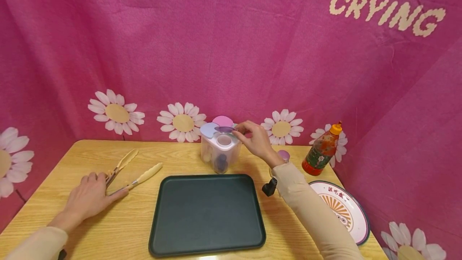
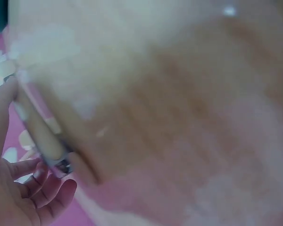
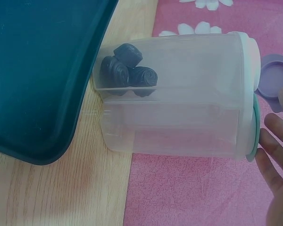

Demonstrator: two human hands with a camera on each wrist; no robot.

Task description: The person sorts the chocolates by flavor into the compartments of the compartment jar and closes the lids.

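A: Right hand (image 1: 257, 139)?
B: Fingertips pinch the purple lid (image 1: 224, 129) flap, raised on the canister (image 1: 221, 151) behind the tray (image 1: 207, 212), giving access.
A: Left hand (image 1: 88, 198)?
B: Flat on the tongs (image 1: 131, 169), fingers relaxed, steadying them, nothing gripped

The head view looks down across the bench (image 1: 90, 220). The right wrist view sits close beside the container (image 3: 179, 94), shared with the head view; the left wrist view is blurred.
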